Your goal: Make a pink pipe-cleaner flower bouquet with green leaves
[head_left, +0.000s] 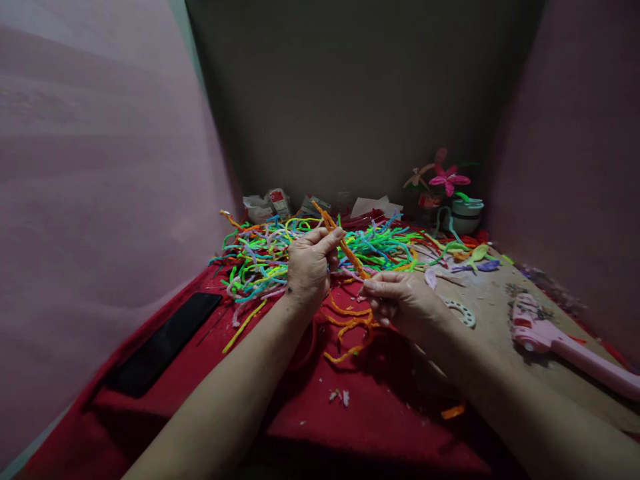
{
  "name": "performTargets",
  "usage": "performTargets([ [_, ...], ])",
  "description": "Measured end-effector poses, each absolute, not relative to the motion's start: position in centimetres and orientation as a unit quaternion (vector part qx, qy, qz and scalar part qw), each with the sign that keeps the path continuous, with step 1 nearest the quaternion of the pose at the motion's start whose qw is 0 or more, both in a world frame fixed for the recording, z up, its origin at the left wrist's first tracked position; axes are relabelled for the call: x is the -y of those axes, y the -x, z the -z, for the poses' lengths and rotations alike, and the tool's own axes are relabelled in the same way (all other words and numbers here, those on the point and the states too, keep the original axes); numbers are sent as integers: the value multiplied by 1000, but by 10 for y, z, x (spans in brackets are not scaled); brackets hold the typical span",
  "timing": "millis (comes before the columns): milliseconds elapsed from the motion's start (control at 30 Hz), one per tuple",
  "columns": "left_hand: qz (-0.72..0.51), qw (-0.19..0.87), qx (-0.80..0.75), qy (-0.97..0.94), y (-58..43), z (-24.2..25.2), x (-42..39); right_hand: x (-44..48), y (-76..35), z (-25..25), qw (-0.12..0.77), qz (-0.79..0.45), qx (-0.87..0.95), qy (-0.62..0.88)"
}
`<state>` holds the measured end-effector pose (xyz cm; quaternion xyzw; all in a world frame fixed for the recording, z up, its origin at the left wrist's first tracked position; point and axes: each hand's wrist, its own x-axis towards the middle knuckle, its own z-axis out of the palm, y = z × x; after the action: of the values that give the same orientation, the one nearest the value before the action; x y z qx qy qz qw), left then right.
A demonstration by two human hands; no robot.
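Between my hands a bundle of orange pipe cleaners (351, 256) slants down to the right. My left hand (314, 259) is closed, pinching it near its upper part between thumb and fingers. My right hand (397, 298) pinches its lower end, fingers curled. Loose curly orange pipe cleaners (347, 325) lie on the red cloth (345, 427) below. Behind and beside my left hand spreads a heap of multicoloured pipe cleaners (260, 257), mostly green, blue and yellow.
A black phone (165, 343) lies at left. On the right, a pink glue gun (560, 340) and a ring with holes (463, 313) rest on a board (493, 347). Behind stand pink flowers (450, 180), a small pot (466, 217) and white packets (257, 208).
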<state>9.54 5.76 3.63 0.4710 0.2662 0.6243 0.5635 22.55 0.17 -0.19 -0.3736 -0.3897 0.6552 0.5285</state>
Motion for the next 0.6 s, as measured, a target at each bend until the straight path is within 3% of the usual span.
performTargets([
  [133, -584, 613, -232, -479, -94, -38, -54, -3, -228, 4, 548, -638, 401, 363],
  [333, -373, 686, -257, -569, -93, -28, -56, -4, -232, 6, 565, -618, 402, 371],
  [600, -373, 709, -270, -535, -94, -27, -56, -3, -240, 3, 503, -770, 310, 242],
])
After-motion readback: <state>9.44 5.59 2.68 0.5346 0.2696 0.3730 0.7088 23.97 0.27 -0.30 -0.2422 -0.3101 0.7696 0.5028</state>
